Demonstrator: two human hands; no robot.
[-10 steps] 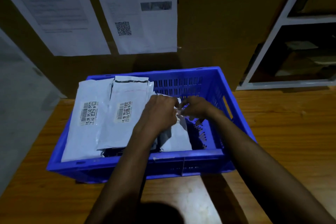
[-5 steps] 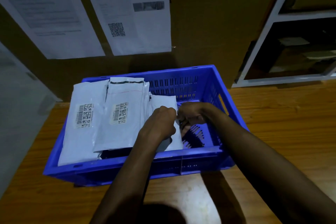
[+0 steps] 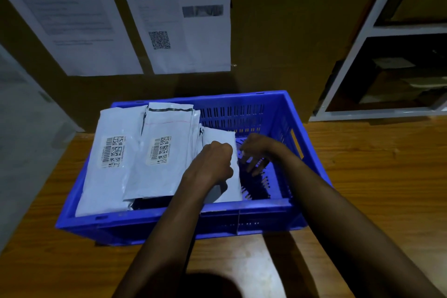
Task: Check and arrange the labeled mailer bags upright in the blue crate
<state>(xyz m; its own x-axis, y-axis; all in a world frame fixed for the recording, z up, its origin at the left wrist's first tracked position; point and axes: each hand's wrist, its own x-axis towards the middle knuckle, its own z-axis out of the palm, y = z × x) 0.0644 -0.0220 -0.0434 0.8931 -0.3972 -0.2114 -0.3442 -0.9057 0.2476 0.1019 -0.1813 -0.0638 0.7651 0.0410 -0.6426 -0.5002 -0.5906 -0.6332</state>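
A blue crate (image 3: 244,213) stands on the wooden table. White mailer bags lean in a row in its left half. The leftmost bag (image 3: 108,152) and the middle bag (image 3: 159,150) show barcode labels. A third, smaller bag (image 3: 221,138) stands at the right end of the row. My left hand (image 3: 212,162) grips that bag's right edge with curled fingers. My right hand (image 3: 255,155) hovers just right of it over the crate's bare right half, fingers spread and holding nothing.
The wooden table (image 3: 377,176) extends right and in front of the crate. Printed sheets (image 3: 183,14) hang on the brown board behind. A white shelf unit (image 3: 377,55) stands at the back right. A grey panel (image 3: 21,143) borders the left.
My right hand has let go of the small bag and spread its fingers beside it. My left hand has kept its grip and lowered the bag into the row.
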